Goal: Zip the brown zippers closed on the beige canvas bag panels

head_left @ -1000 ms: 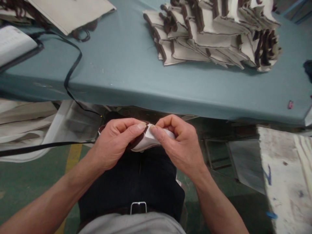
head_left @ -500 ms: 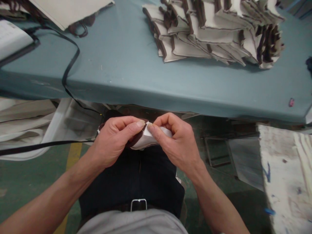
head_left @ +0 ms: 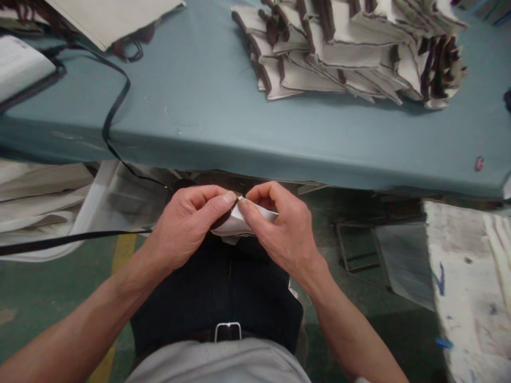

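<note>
Matt cloth, shiny metal
Folded white-and-brown cloth piece [head_left: 233, 224], matt; long blue-green table covering [head_left: 191, 101], smooth, faintly glossy; rectangular silver belt buckle [head_left: 228, 324], bright metal.

I look forward and down from the person's head, fairly near above the left hand [head_left: 194, 223] and right hand [head_left: 281, 226], with the table [head_left: 199, 122] beyond them; the cloth [head_left: 237, 222] between them seems slightly blurred.

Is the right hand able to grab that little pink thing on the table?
Probably not right now: the right hand is pinching the pale cloth. If it let go, the way to the little pink thing looks open.
</note>
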